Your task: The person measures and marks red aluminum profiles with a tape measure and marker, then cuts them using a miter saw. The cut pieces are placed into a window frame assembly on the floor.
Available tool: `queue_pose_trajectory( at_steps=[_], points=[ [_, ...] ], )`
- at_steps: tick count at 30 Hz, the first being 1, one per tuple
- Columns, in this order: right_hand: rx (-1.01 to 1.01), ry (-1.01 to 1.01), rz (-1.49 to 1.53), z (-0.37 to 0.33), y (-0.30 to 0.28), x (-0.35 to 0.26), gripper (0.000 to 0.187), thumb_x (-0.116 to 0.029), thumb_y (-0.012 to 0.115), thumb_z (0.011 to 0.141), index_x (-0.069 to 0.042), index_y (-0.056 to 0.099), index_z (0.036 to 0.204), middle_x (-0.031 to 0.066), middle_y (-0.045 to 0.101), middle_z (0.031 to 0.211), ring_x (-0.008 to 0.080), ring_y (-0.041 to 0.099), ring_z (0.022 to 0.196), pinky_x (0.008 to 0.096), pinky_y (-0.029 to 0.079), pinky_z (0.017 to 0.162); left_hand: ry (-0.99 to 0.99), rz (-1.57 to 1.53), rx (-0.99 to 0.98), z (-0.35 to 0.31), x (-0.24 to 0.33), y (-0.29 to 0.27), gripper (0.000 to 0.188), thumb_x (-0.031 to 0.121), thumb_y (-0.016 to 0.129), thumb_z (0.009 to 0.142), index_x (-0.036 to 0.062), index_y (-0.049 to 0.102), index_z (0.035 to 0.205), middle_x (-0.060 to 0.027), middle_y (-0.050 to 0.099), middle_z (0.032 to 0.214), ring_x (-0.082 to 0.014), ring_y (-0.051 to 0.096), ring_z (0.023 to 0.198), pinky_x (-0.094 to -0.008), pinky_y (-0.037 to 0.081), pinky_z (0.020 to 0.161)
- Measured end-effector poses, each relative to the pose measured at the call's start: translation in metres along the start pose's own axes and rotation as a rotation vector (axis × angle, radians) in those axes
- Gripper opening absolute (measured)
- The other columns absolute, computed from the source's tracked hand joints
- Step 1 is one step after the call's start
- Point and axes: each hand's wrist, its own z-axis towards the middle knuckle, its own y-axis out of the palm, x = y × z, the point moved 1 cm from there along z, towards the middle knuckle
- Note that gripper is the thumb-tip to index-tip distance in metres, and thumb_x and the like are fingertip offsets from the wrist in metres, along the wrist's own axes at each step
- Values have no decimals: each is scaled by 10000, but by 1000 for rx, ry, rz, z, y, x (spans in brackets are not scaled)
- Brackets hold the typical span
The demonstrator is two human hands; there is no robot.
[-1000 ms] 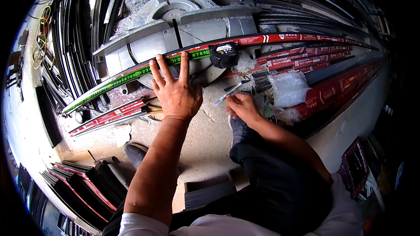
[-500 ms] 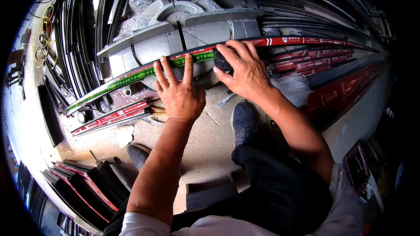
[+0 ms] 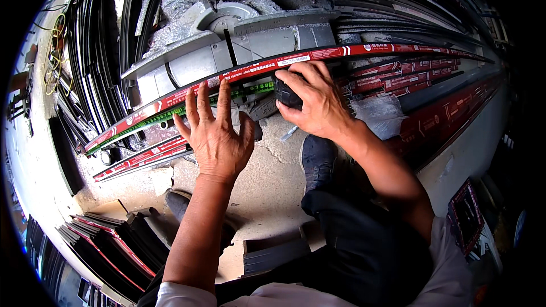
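Observation:
A long red-labelled profile strip crosses in front of me, over the saw's grey base. Its far ends run out to both sides. My left hand has its fingers spread, the fingertips resting on the strip near its middle. In my right hand is a tape measure with a black case, gripped just below the strip. Its green blade is drawn out leftward along the strip's near edge, passing behind my left fingers.
Beyond the strip stands a mitre saw with a slotted grey table and fence. Dark profiles lie at the left, red-labelled ones at the right. Short cut pieces are stacked at lower left. My shoe is on the floor.
My left hand has shifted left and toward me, its fingers spread wider. The strip's red face now shows more broadly, and the green blade sits lower beside it. My right hand still holds the tape measure.

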Motion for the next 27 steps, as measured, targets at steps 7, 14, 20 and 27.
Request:
queue_pose_trajectory(
  at_steps=[7, 14, 20, 27],
  points=[
    [-172, 23, 140, -57, 11, -14, 581, -229, 871, 777, -53, 667, 1292, 139, 578, 1232, 351, 560, 1158, 460, 523, 1008, 38, -135, 124, 12, -71, -28, 625, 297, 660, 973, 72, 508, 1536, -238, 516, 1526, -406, 455, 1454, -514, 331, 1222],
    [-404, 128, 232, -113, 39, -18, 526, -275, 854, 785, -92, 702, 1254, 135, 615, 1203, 343, 603, 1151, 465, 545, 972, -46, 45, -102, 31, -179, -52, 697, 196, 737, 859, 33, 509, 1496, -224, 534, 1505, -404, 505, 1406, -494, 381, 1206],
    [-524, 131, 196, -134, 67, -10, 506, -314, 790, 855, -54, 678, 1274, 147, 615, 1237, 352, 588, 1198, 460, 540, 1004, 35, 130, -291, 46, -234, -53, 688, 178, 813, 807, 28, 551, 1425, -190, 612, 1365, -374, 560, 1332, -482, 424, 1159],
    [-455, 99, 122, -110, 56, -8, 455, -310, 744, 910, -26, 660, 1255, 145, 606, 1239, 350, 617, 1130, 469, 562, 946, 100, 88, -347, 64, -243, -39, 326, 134, 823, 815, 27, 640, 1063, -168, 689, 1007, -386, 687, 982, -470, 549, 886]
  ],
)
